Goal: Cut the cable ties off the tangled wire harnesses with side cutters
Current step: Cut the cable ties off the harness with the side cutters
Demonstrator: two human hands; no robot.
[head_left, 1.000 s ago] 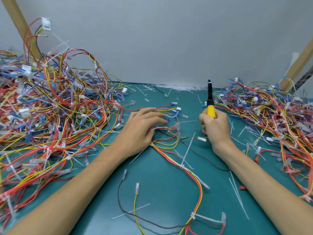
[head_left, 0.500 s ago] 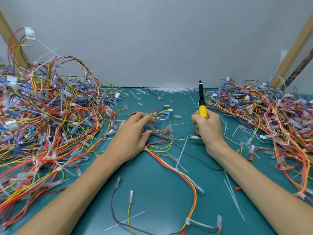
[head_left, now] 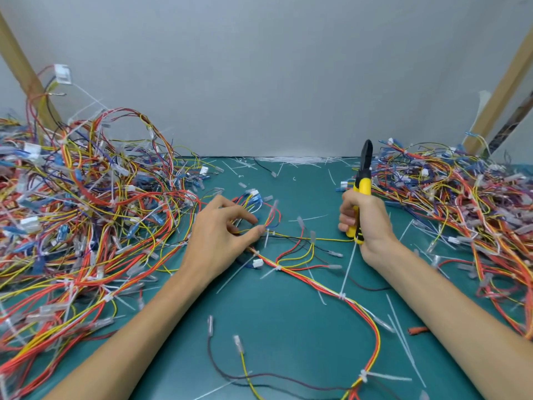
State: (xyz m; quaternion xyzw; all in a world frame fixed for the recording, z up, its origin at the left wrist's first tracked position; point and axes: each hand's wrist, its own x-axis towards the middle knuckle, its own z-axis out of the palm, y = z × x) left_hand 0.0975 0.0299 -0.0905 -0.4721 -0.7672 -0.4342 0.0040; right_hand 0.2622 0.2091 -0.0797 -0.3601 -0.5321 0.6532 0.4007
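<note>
Pinching a few thin wires of the loose wire harness [head_left: 317, 281] between thumb and forefinger, my left hand [head_left: 222, 235] rests on the green mat [head_left: 288, 327] at the inner edge of the big tangled pile [head_left: 86, 212] on my left. The harness runs from those fingertips to the right and back toward me across the mat, a red, orange and yellow bundle with white cable ties [head_left: 342, 295] clamped round it at several spots. One tie sits just beside my left thumb, and another lies further down the bundle between my two forearms.

My right hand [head_left: 366, 226] is clenched round the yellow handles of the side cutters [head_left: 364, 174], holding them upright with the black head pointing up toward the grey wall. A yellow wire of the harness reaches across to the base of that fist. The cutter head stands well apart from every tie.

A second heap of harnesses [head_left: 461, 197] lies just right of the cutters. White tie offcuts [head_left: 300, 160] gather along the wall.
</note>
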